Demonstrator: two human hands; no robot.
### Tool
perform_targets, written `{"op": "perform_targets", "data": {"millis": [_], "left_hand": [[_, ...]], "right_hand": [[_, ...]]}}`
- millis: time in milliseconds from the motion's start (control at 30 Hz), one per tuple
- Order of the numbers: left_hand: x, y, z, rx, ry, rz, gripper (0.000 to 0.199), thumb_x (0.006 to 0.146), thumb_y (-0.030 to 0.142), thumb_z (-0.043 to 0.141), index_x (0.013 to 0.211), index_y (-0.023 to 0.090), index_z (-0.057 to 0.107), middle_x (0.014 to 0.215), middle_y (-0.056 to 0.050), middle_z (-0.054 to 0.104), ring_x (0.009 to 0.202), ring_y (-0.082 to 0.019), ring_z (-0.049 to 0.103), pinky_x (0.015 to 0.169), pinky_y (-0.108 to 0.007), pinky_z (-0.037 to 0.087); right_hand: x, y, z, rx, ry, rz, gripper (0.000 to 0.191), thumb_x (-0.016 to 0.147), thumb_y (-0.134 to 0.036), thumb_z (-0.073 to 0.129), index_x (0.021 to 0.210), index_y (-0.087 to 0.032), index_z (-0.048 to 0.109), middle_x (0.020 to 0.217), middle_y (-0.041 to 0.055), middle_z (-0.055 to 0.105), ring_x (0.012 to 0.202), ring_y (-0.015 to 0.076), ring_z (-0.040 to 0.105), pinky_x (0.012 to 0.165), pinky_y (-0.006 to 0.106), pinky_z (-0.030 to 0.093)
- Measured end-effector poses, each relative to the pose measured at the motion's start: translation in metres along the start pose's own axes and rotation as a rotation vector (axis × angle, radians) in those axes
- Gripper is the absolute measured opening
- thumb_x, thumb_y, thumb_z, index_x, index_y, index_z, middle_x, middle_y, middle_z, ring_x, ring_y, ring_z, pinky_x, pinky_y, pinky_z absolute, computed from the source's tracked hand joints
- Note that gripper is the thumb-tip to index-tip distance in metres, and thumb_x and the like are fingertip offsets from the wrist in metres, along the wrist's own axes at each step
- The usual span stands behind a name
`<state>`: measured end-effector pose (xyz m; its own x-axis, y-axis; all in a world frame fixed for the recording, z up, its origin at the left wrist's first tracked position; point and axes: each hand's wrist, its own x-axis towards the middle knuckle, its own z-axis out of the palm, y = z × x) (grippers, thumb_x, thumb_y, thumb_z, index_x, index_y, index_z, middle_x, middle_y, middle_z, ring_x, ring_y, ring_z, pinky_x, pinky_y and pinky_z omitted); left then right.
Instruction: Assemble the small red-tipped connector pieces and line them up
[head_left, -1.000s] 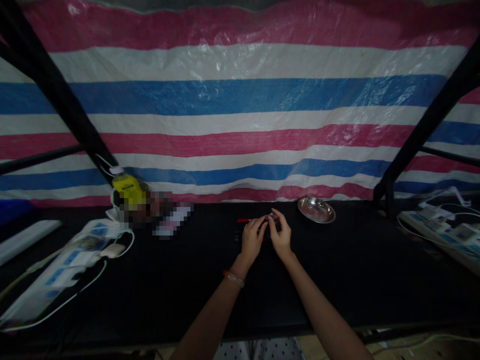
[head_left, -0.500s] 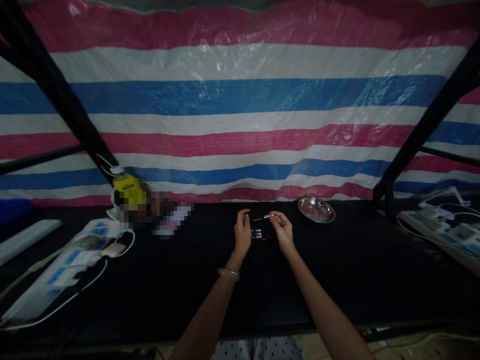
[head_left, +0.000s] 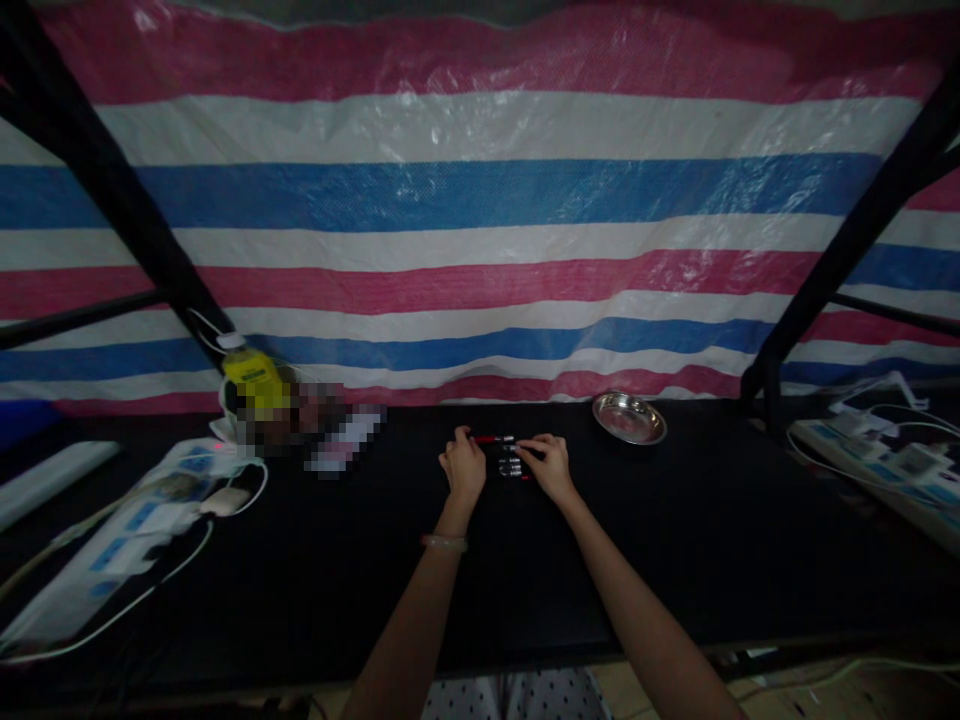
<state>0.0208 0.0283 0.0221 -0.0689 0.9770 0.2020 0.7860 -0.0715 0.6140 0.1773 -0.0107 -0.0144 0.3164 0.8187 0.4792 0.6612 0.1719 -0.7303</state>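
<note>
My left hand [head_left: 463, 466] is at the middle of the black tabletop, its fingers closed at the left end of a slim red pen-like stick [head_left: 491, 440] with a silver end. To the right, my right hand [head_left: 549, 466] pinches the silver end of a dark pen-like stick [head_left: 504, 449] just below the red one. Between my wrists and the sticks lie several more short silver-ended pieces [head_left: 510, 468] side by side, with a bit of red at their right. The dark barrels blend into the table, so their full length is hard to make out.
A shallow round metal dish [head_left: 630, 417] stands at the back right. Power strips with plugs and cables [head_left: 142, 520] lie at the left, others [head_left: 877, 450] at the right. A yellow bottle [head_left: 255, 380] stands back left before the striped sheet [head_left: 480, 280].
Both hands have come down to the table and shifted slightly left. The silver-ended stick raised between them is now low over the tabletop, and a red stick shows by my left fingers.
</note>
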Motion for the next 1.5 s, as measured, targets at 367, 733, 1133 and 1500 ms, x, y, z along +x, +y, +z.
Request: {"op": "perform_targets", "data": {"millis": [367, 733, 1133, 1500], "left_hand": [[-0.004, -0.001, 0.001, 0.03, 0.03, -0.011, 0.027, 0.087, 0.014, 0.036, 0.108, 0.012, 0.052, 0.099, -0.014, 0.063, 0.1, -0.029, 0.054, 0.084, -0.041, 0.037], [0.002, -0.008, 0.004, 0.011, 0.042, -0.063, 0.024, 0.087, 0.017, 0.039, 0.105, 0.011, 0.053, 0.103, -0.014, 0.062, 0.1, -0.029, 0.054, 0.082, -0.041, 0.039], [-0.003, -0.007, 0.003, -0.022, 0.188, 0.146, 0.021, 0.089, 0.022, 0.039, 0.093, 0.015, 0.059, 0.091, -0.009, 0.059, 0.089, -0.024, 0.052, 0.079, -0.036, 0.041], [-0.036, 0.008, -0.002, 0.048, -0.052, 0.901, 0.02, 0.085, 0.025, 0.047, 0.098, 0.018, 0.061, 0.109, -0.01, 0.056, 0.104, -0.024, 0.049, 0.09, -0.039, 0.039]], "right_hand": [[-0.004, 0.0, 0.001, -0.096, -0.052, 0.001, 0.014, 0.077, -0.036, 0.064, 0.086, -0.031, 0.073, 0.086, 0.0054, 0.063, 0.088, 0.0227, 0.053, 0.081, 0.038, 0.043], [-0.003, 0.004, -0.003, 0.129, 0.035, 0.1, 0.024, 0.082, -0.037, 0.054, 0.087, -0.024, 0.073, 0.085, 0.0063, 0.062, 0.086, 0.0212, 0.055, 0.081, 0.037, 0.045], [-0.022, 0.008, -0.028, 0.221, -0.199, 0.133, 0.029, 0.063, -0.033, 0.073, 0.09, -0.021, 0.072, 0.091, 0.0042, 0.055, 0.078, 0.0158, 0.054, 0.068, 0.028, 0.047], [-0.027, 0.007, -0.03, 0.212, -0.191, 0.074, 0.016, 0.07, -0.031, 0.069, 0.081, -0.02, 0.073, 0.084, 0.0038, 0.055, 0.082, 0.017, 0.055, 0.074, 0.03, 0.045]]}}
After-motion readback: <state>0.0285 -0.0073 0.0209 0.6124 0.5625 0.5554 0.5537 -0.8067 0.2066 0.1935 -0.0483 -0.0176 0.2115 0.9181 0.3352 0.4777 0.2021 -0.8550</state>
